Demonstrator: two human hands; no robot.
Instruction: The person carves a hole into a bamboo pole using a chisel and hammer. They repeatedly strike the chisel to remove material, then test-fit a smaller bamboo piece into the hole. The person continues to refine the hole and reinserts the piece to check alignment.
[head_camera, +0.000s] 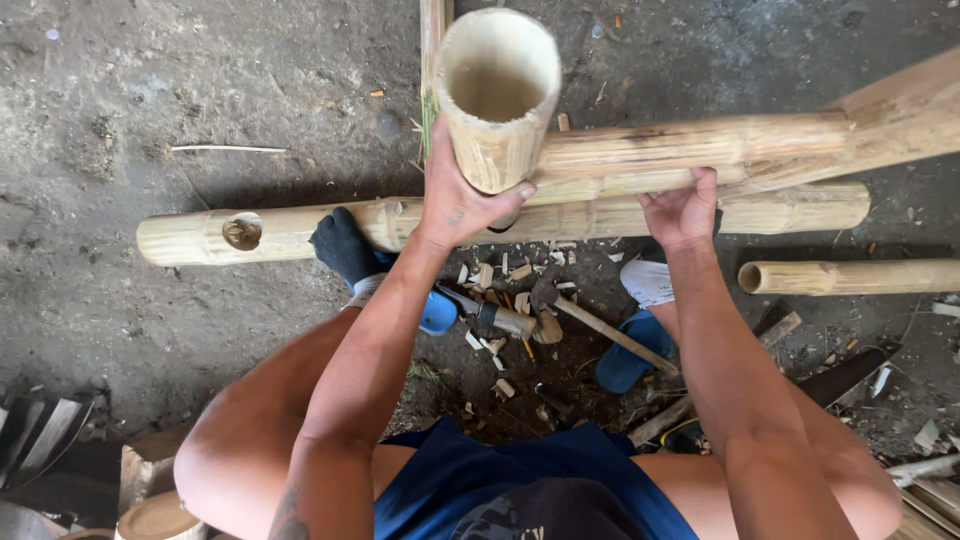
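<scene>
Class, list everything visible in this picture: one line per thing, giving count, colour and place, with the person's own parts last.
Hollow pale bamboo tube: one, tan, upright at top centre, held.
Long bamboo pole with a round hole: one, pale yellow, lying across the ground.
Upper bamboo pole: one, tan, resting over the long pole.
Short bamboo pole: one, tan, right edge.
Wooden-handled hammer: one, brown, on the ground between the feet.
Bamboo chips: many, pale, scattered on the ground.
Blue sandals: two, underfoot.
Socks: dark on the left foot, white on the right.
Left hand: grip on the tube.
Right hand: on the upper pole.
</scene>
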